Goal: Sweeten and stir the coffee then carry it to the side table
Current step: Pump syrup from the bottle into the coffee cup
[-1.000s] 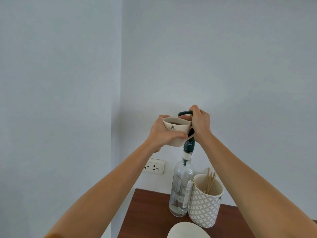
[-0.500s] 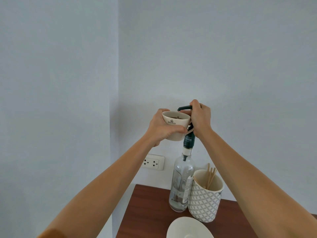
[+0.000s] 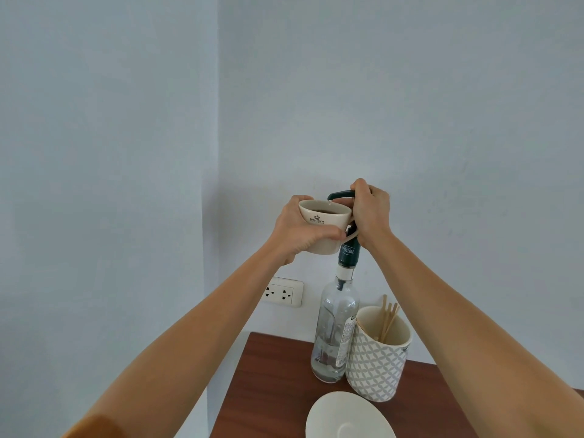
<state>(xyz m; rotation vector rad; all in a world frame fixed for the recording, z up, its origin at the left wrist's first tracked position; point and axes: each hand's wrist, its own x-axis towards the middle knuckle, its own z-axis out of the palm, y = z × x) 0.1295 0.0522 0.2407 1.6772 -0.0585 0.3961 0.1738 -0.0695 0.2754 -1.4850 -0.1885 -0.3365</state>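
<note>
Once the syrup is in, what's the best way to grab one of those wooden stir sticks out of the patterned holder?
Pinch the bare upper end of one wooden stir stick, coming from straight above. The sticks stand leaning in the patterned holder, only their tops clearing its rim, and the syrup bottle crowds its left side. The right hand is probably handiest; the left hand holds the cup.

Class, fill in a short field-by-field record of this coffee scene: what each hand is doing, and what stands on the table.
left hand: holds the cup under the pump spout
right hand: grips the pump head of the syrup bottle
cup contents: dark coffee
table: bottle, patterned holder with wooden stirrers, saucer
wall: socket
</note>
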